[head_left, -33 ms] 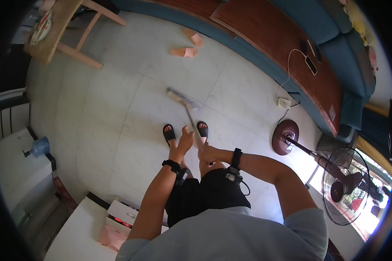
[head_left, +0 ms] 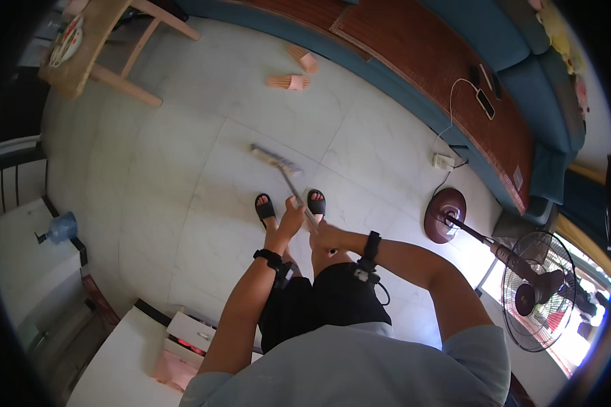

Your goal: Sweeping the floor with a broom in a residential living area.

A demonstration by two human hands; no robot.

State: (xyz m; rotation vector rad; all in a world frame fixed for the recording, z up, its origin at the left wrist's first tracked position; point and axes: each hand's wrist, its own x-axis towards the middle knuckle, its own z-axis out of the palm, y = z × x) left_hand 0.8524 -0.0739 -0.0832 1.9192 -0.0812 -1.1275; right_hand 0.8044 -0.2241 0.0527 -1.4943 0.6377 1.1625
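Both hands, left hand [head_left: 290,218] and right hand [head_left: 327,237], grip closed on the pale broom [head_left: 278,163] (flat bristle head on tiles).

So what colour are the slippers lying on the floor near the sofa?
Pale pink slippers, clearest in the head view.

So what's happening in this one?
A person stands on a pale tiled floor with both hands on a broom. The left hand grips the handle higher up, the right hand just below it. The broom head rests on the tiles just ahead of their black sandals. A pair of pink slippers lies farther off, and a standing fan is at the right.
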